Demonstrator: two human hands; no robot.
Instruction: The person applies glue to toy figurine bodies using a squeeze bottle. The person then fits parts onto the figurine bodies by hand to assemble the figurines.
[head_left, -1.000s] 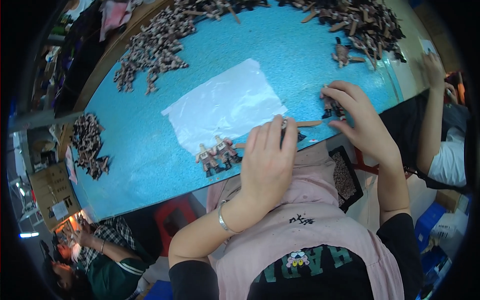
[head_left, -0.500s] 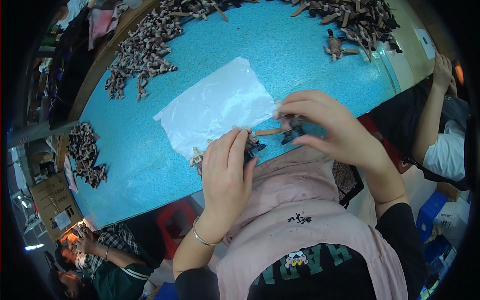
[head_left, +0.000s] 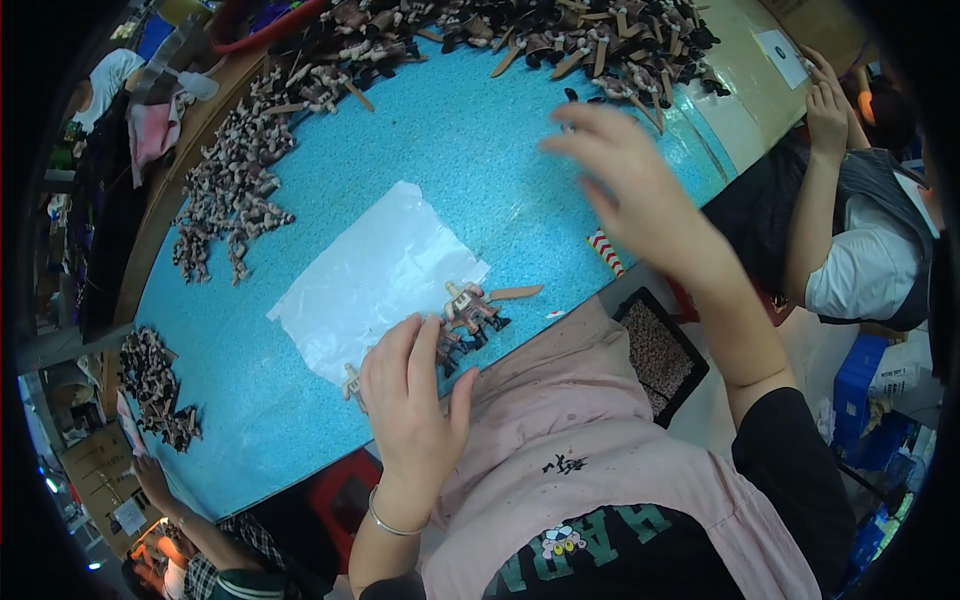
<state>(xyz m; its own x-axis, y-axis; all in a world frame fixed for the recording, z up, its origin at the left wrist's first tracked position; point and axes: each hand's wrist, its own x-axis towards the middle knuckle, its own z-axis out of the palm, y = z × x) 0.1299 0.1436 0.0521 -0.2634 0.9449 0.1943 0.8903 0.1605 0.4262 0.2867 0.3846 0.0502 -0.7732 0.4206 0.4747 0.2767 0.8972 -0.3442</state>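
On the blue tabletop (head_left: 330, 155), a small toy figure (head_left: 467, 306) in brown and black lies face up, a flat brown sword-like piece pointing right from it. It overlaps the lower right edge of a white plastic sheet (head_left: 370, 265). Just left of it my left hand (head_left: 412, 400) rests over more figures, fingers stretched out and thumb apart; the hand mostly hides them. A pale figure head (head_left: 350, 382) pokes out beyond my fingers. My right hand (head_left: 630, 175), slightly blurred, is raised over the table's right side, fingers apart and holding nothing visible. It partly covers a dark-footed figure (head_left: 572, 97).
Heaps of brown figures (head_left: 640, 45) line the far edge. Paler figure parts (head_left: 240, 165) are piled at the far left, and a smaller pile (head_left: 158, 390) lies at the left. A red-and-white striped strip (head_left: 605, 252) marks the near edge. Co-workers sit at both sides.
The figure that was in my right hand now lies beside my left hand. My right hand has let go and moved up and away to the far right. The view has shifted.
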